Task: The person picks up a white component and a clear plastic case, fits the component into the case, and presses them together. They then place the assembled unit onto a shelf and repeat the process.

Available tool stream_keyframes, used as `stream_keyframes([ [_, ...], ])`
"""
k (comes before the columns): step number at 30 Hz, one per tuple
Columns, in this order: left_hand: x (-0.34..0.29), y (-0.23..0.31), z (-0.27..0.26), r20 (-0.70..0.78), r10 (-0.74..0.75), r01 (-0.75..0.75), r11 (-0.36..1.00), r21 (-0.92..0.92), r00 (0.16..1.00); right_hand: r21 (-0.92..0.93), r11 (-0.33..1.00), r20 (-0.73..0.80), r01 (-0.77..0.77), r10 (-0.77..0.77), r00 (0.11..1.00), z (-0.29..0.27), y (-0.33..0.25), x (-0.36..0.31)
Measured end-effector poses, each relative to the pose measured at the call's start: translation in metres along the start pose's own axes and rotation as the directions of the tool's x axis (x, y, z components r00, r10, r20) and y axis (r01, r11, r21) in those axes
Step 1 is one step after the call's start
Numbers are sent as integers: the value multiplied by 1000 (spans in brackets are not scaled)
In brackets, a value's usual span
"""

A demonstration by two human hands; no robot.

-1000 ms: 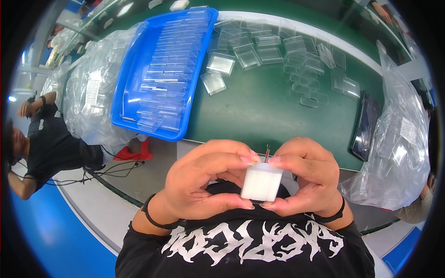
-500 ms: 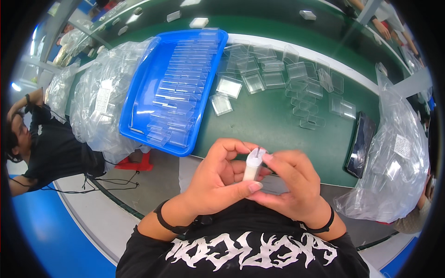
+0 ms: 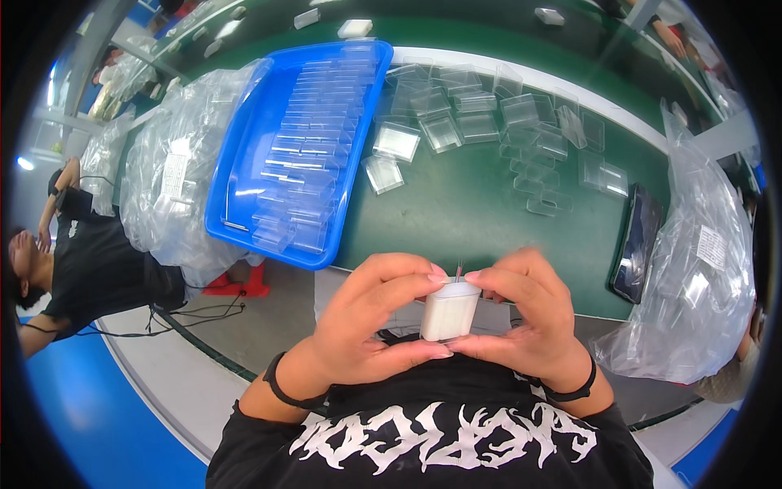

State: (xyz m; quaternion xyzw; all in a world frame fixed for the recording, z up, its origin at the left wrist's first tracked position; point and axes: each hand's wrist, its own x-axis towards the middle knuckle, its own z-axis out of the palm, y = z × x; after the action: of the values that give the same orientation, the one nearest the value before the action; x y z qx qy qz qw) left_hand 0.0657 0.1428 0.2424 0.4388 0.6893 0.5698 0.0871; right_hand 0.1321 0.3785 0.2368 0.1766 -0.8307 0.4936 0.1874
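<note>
Between my two hands, just off the near edge of the table, is a small white flat box-shaped piece [image 3: 450, 316], its broad face toward me. Thin metal prongs [image 3: 459, 271] stick up from its top. My left hand [image 3: 358, 318] grips its left side, fingertips at the top edge and thumb below. On the other side, my right hand [image 3: 529, 318] pinches it the same way, the two thumbs almost meeting under it. The fingers partly hide its ends.
A blue tray [image 3: 224, 171] holds a row of clear plastic covers [image 3: 314, 130]. More clear covers [image 3: 476, 126] lie loose on the green table [image 3: 440, 212]. A dark phone [image 3: 637, 244] and a plastic bag [image 3: 692, 326] are at right. Left are another bag [image 3: 151, 179] and a seated person [image 3: 98, 253].
The white piece has turned so its broad face shows instead of its narrow side. My left fingertips have shifted to its top edge, and both hands now hold it evenly at the sides.
</note>
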Motion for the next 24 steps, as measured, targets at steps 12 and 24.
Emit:
stream_keyframes([
  [12,-6,-4,7,-20,-48,42,973,-228,999,411,908,72,-84,59,996,7,5,-4],
  [24,-2,-3,6,-92,-9,-18,955,-296,996,377,926,-80,4,29,996,13,5,-4],
])
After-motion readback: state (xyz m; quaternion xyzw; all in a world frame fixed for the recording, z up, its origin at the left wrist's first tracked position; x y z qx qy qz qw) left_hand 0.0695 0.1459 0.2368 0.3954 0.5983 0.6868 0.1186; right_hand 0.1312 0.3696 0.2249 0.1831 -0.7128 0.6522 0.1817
